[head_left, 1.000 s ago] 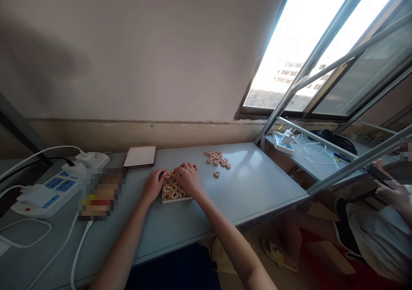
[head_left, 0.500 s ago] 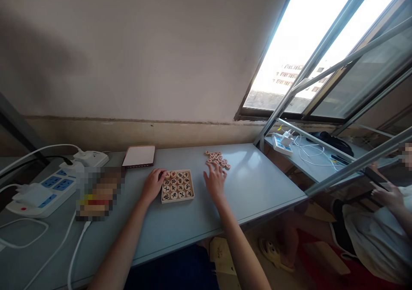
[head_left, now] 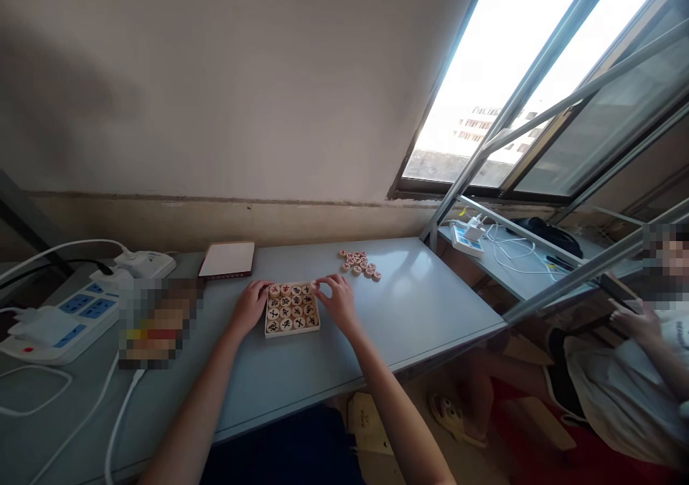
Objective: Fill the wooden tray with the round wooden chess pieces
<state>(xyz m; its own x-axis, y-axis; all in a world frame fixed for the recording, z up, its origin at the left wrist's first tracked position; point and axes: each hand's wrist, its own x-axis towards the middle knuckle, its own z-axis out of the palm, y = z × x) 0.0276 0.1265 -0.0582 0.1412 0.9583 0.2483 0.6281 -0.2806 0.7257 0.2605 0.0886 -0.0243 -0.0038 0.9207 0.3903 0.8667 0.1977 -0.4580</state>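
The wall (head_left: 215, 83) is matt grey-brown plaster, smooth above a rough, yellowed band at its foot. The bench (head_left: 425, 313) below has a smooth blue-grey top with a soft sheen near its far right corner. A person (head_left: 608, 399) in a pale top sits off to the right. On the left lies a white plastic power strip (head_left: 89, 313) with blue socket panels, and farther back a flat, squarish lid-like piece (head_left: 230, 259), white-faced and dark red along its edge. The shallow, pale open box (head_left: 292, 333) stands on the bench, filled with a four-by-four grid of round wooden discs (head_left: 287, 312), their characters mostly black (the two leftmost in the far row are red). The left hand (head_left: 250, 307) is half curled against the box's far left corner; the right hand (head_left: 338, 302) has thumb and forefinger nearly together at the far right corner. Loose discs (head_left: 357, 260) lie huddled beyond it, their marks too small to read.

The person is cut off by the right edge and partly pixelated; a mosaic covers an oblong thing (head_left: 161, 323) beside the power strip. I cannot tell whether the left hand grips the box, its fingertips being hidden, nor whether the right hand pinches a disc or only the rim
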